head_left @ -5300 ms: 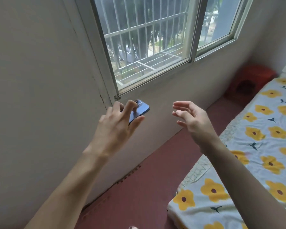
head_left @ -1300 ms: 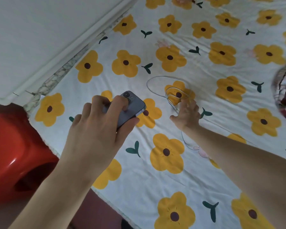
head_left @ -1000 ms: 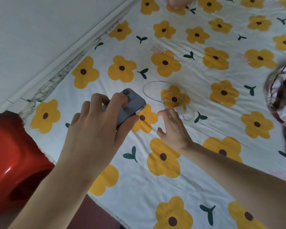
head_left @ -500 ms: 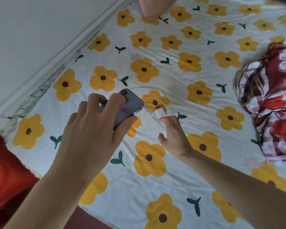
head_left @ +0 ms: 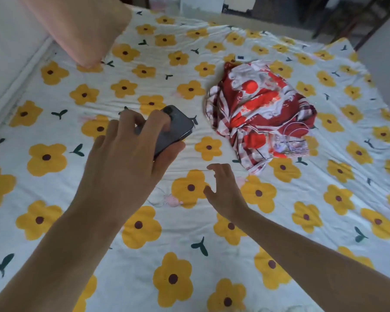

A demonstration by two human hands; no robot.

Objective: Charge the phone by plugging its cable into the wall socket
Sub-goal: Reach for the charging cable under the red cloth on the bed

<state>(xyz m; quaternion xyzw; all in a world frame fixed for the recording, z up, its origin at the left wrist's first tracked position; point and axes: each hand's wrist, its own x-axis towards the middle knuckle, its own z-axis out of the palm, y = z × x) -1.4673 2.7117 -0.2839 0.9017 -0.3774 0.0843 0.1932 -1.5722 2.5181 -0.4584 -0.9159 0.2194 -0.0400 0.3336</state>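
Left hand (head_left: 124, 158) closed around dark phone (head_left: 175, 129), camera end up, back facing lens, held above flowered bedsheet (head_left: 144, 255). Right hand (head_left: 225, 190) open, fingers spread, nothing gripped, palm down just over sheet. White cable (head_left: 295, 134) looped on red-and-white patterned cloth bundle (head_left: 257, 109), apart from both hands, right of phone. Pink pillow (head_left: 81, 30) at upper left of bed. Wall socket out of view.
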